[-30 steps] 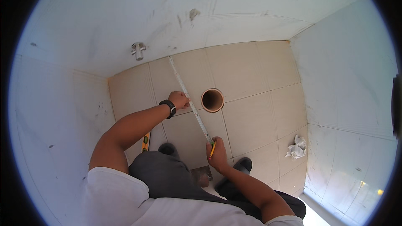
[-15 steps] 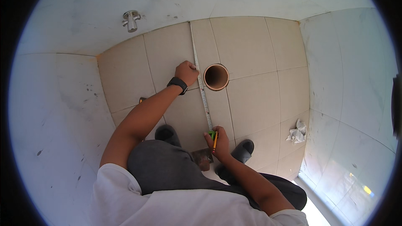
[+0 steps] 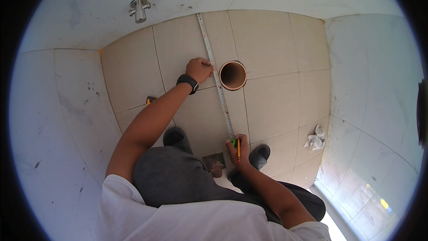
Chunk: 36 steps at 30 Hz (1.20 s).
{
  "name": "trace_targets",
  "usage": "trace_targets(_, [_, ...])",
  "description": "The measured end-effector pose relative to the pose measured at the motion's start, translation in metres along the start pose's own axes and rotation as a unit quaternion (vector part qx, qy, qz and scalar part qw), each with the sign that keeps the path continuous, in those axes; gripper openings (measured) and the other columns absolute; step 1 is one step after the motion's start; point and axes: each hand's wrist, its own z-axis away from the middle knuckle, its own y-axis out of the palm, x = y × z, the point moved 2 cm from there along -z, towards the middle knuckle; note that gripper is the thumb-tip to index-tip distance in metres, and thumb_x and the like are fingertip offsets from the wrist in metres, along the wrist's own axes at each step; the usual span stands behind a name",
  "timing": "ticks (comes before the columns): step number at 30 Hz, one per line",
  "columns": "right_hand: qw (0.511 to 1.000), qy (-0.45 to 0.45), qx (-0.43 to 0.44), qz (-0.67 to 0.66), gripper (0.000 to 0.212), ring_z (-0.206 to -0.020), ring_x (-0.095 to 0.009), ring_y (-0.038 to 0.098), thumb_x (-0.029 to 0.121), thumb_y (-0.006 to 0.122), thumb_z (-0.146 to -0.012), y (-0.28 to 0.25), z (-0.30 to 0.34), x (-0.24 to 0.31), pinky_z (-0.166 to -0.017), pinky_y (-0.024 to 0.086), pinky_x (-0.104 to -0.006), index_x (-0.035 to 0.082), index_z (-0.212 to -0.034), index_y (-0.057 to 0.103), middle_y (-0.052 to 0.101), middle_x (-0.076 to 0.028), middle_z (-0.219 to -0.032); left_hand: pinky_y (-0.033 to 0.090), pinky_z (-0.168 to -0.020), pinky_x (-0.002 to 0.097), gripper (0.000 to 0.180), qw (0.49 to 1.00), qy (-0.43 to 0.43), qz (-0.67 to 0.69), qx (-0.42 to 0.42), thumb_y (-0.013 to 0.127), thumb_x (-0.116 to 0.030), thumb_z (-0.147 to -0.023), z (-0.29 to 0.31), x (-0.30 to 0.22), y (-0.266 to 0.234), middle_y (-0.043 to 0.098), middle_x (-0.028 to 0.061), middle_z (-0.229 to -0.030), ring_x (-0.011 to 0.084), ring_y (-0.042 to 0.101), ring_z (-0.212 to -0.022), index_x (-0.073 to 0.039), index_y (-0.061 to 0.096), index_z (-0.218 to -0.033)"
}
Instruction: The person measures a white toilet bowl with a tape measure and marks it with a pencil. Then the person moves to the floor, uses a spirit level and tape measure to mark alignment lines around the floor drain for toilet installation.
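A long white tape measure blade (image 3: 221, 93) stretches over the beige floor tiles, from the foot of the far wall back toward me. My left hand (image 3: 199, 70), with a black watch on its wrist, is closed, its fingertips pinching the blade's left edge about midway. My right hand (image 3: 239, 151) is wrapped round the green tape measure case (image 3: 233, 142) at the near end. That same hand also carries a yellow-orange pencil (image 3: 238, 148). Just right of the blade, beside my left fingertips, a round pipe opening (image 3: 233, 76) with an orange-brown rim comes up through the floor.
A metal valve (image 3: 140, 10) juts from the far wall at left. Partly behind my left forearm lies a small black and orange tool (image 3: 150, 101). Crumpled white paper (image 3: 315, 139) sits by the right wall. A dark, stained square plate (image 3: 214, 164) lies between my feet.
The blade has turned its marked face up more and its far end has shifted a little left. My right hand has moved slightly right with the case, and the pencil stands straighter.
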Motion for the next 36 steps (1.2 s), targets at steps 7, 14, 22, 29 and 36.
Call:
trace_targets(7, [0.996,-0.004,0.002,0.093,0.043,-0.081,-0.027,0.062,0.027,0.078,-0.085,0.011,0.003,0.005,-0.075,0.051,-0.0379,0.005,-0.111,0.052,0.062,-0.016,-0.092,0.056,-0.063,0.0277,0.027,1.000,-0.002,-0.013,0.013,0.078,-0.013,-0.083,0.002,-0.007,-0.001,0.072,0.0116,-0.083,0.0168,0.071,-0.069,0.006,0.065,-0.098])
trace_targets(14, [0.956,-0.193,0.043,0.218,0.053,-0.115,-0.042,0.054,0.017,0.078,-0.077,0.024,-0.004,0.021,-0.098,0.046,-0.0472,0.002,-0.120,0.052,0.056,-0.024,-0.126,0.055,-0.066,0.0320,0.031,0.969,0.080,-0.233,0.006,0.079,-0.021,-0.080,0.008,-0.031,-0.004,0.072,0.0106,-0.075,0.0181,0.070,-0.063,0.002,0.064,-0.094])
trace_targets(22, [0.960,-0.173,0.039,0.216,0.054,-0.114,-0.043,0.053,0.010,0.075,-0.075,0.027,-0.010,0.033,-0.097,0.047,-0.0483,0.003,-0.124,0.053,0.053,-0.023,-0.132,0.049,-0.097,0.0428,0.043,0.902,0.201,-0.377,-0.065,0.080,-0.022,-0.080,0.034,-0.062,-0.006,0.059,0.0191,-0.134,0.0310,0.057,-0.122,-0.002,0.065,-0.114])
trace_targets(29, [0.955,-0.192,0.070,0.215,0.055,-0.117,-0.043,0.052,0.008,0.075,-0.076,0.023,-0.013,0.034,-0.097,0.047,-0.0483,0.003,-0.126,0.053,0.053,-0.023,-0.135,0.029,-0.118,0.0510,0.057,0.791,0.415,-0.447,-0.032,0.069,-0.025,-0.089,0.022,-0.037,-0.005,0.042,0.0174,-0.153,0.0354,0.036,-0.144,-0.003,0.053,-0.139])
trace_targets(36, [0.914,-0.243,0.007,0.326,0.049,-0.118,-0.042,0.053,0.016,0.072,-0.084,0.021,-0.023,0.055,-0.097,0.047,-0.0462,0.005,-0.128,0.055,0.054,-0.023,-0.135,0.029,-0.119,0.0483,0.061,0.787,0.403,-0.467,-0.011,0.069,-0.032,-0.089,0.024,-0.042,-0.009,0.041,0.0148,-0.155,0.0336,0.035,-0.144,0.000,0.052,-0.139])
